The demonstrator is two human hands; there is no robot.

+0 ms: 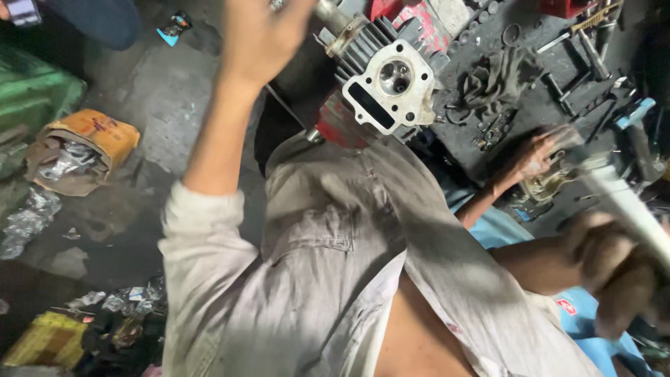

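Observation:
My left hand (259,35) is raised at the top of the view, blurred, with its back towards me, beside a metal pipe (326,12) on the engine. Whether it holds anything is hidden. Just to its right sits a silver finned cylinder head (391,84) on a red engine block (335,129). My right hand (534,159) reaches out low on the right. Its fingers curl over a grimy metal part (551,183) lying on the dark floor among tools. My grey shirt (335,265) fills the bottom of the view.
Spanners, bolts and rings (579,49) are scattered on the black floor at the upper right, with a dirty rag (499,80). A torn orange box (80,150) of foil scraps lies left. A blurred white bar (628,202) crosses the right edge above my knee (607,262).

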